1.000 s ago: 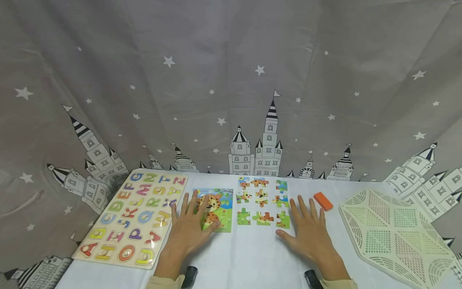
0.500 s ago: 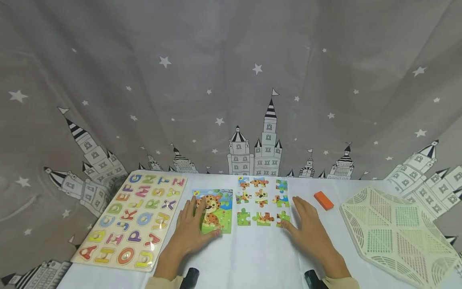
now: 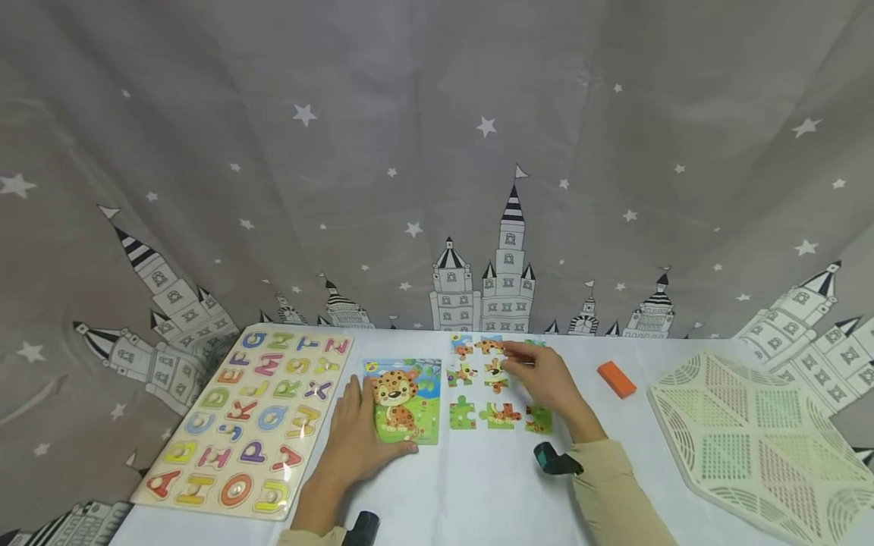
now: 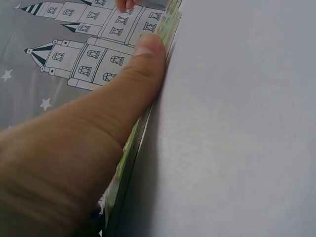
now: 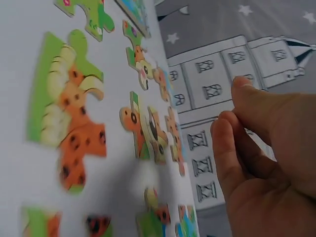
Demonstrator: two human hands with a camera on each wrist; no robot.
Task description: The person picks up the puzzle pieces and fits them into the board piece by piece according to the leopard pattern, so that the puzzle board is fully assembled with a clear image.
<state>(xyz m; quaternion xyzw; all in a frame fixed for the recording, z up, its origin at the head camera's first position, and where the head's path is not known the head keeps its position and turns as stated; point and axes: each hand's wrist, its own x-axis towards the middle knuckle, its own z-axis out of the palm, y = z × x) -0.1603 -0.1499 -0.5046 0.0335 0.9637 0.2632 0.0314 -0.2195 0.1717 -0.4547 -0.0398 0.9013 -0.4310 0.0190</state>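
A puzzle board [image 3: 425, 406] with a spotted leopard picture lies left of the middle. My left hand [image 3: 356, 444] rests at its lower left corner, fingers along the left side and thumb by the near edge. In the left wrist view the thumb [image 4: 113, 103] lies along the board's edge [image 4: 123, 168]. Several loose jigsaw pieces [image 3: 501, 414] lie in rows to the right of the board. Over their right column hovers my right hand [image 3: 551, 381], hiding part of it. In the right wrist view its bent fingers [image 5: 224, 153] and thumb hold nothing.
A wooden alphabet board [image 3: 225, 413] lies at the left. To the right are an orange block [image 3: 617, 378] and a pale perforated board [image 3: 758, 447]. A grey castle-print curtain [image 3: 437, 152] hangs behind the white table [image 3: 478, 493].
My right hand has moved left and away from me, from beside the loose pieces to above their right column. The left hand's fingers have drawn off the leopard picture toward its left edge.
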